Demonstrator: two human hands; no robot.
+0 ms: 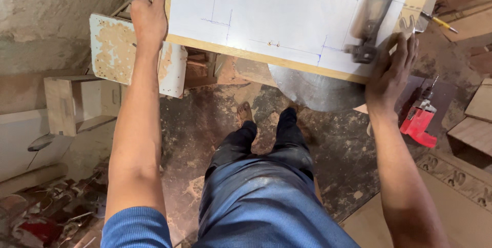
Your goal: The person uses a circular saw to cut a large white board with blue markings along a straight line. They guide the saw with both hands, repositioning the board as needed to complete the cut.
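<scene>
A white board (287,7) with a pale wooden edge and thin blue pen lines lies flat in front of me, seen from above. My left hand (149,18) grips its near left corner, thumb on top. My right hand (390,68) rests with spread fingers on the near right corner. Just left of those fingers a metal try square (370,27) lies on the board, its blade running away from me. A round grey metal disc (315,91) sticks out from under the board's near edge.
A worn white-painted panel (115,53) and wooden blocks (72,102) stand at the left. A red power drill (420,120) lies on the floor at the right, beside wooden planks (476,125). A yellow pencil (442,22) lies past the board's right corner. My legs and bare feet stand below.
</scene>
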